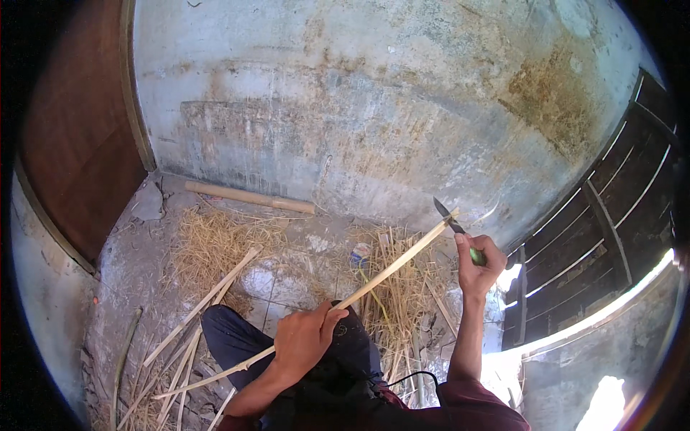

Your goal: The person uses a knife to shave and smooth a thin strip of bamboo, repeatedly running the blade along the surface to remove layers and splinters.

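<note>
A long, pale strip of split bamboo (392, 267) slants across my lap, its far end up at the right. My left hand (305, 339) is closed around its lower middle, above my dark trousers. In my right hand (478, 267) is a knife (442, 209) with a dark blade and a green handle, gripped with the thumb along it. The blade lies against the strip's far end, where a thin curled shaving (489, 212) sticks out past it.
Straw-like shavings (215, 248) heap on the floor at left, and more shavings and strips (392, 302) lie right of centre. Several bamboo strips (198, 327) lie by my left knee. A bamboo pole (251, 197) rests along the stained wall (323, 108). Dark slatted boards (604, 223) stand at right.
</note>
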The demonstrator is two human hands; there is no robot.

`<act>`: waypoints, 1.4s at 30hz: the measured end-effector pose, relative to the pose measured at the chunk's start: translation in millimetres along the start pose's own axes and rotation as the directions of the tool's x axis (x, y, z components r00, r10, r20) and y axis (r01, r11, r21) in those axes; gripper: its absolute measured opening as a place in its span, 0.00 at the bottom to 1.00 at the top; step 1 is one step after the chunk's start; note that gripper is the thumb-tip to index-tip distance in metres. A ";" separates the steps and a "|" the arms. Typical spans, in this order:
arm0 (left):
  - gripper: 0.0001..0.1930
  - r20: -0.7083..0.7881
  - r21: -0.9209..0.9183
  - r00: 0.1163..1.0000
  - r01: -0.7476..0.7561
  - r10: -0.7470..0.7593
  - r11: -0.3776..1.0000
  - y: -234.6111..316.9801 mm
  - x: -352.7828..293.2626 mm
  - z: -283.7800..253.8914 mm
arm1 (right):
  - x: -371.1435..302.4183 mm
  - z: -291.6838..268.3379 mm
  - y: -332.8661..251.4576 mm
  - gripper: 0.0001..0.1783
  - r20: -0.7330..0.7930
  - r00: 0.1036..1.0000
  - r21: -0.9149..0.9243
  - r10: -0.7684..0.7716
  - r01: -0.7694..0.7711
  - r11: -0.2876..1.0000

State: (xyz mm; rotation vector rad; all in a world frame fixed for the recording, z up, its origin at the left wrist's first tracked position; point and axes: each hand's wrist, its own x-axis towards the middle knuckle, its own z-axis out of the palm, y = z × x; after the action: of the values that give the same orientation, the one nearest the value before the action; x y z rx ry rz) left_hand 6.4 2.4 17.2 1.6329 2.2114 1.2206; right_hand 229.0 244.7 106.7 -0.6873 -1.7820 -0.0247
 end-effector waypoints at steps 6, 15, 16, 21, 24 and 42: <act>0.20 0.006 -0.025 1.000 0.013 -0.013 1.000 0.0 -2.0 -1.8 | -8.0 2.3 2.7 0.11 -0.003 0.999 0.153 0.050 -0.049 0.987; 0.20 0.074 -0.095 0.997 0.038 -0.031 0.995 1.9 -1.2 -1.4 | -8.2 -7.8 12.8 0.17 0.401 0.855 0.724 0.328 -0.515 0.458; 0.20 0.075 -0.098 0.997 0.041 -0.034 0.994 1.5 -1.0 -1.1 | -11.0 -10.1 11.7 0.18 0.399 0.874 0.760 0.275 -0.484 0.434; 0.19 0.037 -0.095 0.999 0.018 -0.014 0.995 -0.2 -0.9 0.9 | -10.4 -12.0 -7.8 0.25 0.186 0.928 0.633 0.323 -0.365 0.683; 0.19 0.044 -0.084 0.999 0.016 -0.013 0.996 -1.8 -1.2 3.6 | -10.0 -14.7 -9.0 0.26 0.105 0.925 0.616 0.366 -0.349 0.706; 0.21 0.078 0.061 0.997 0.000 -0.005 0.998 5.4 -6.4 17.0 | -0.6 -16.9 -17.8 0.29 0.171 0.985 -0.053 0.006 0.003 0.999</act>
State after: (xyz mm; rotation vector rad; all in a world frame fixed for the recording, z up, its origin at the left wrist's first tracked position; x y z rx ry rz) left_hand 22.0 6.3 7.3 1.6689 2.2233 1.0803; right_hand 235.7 223.7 117.5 -0.7470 -1.9510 -0.0122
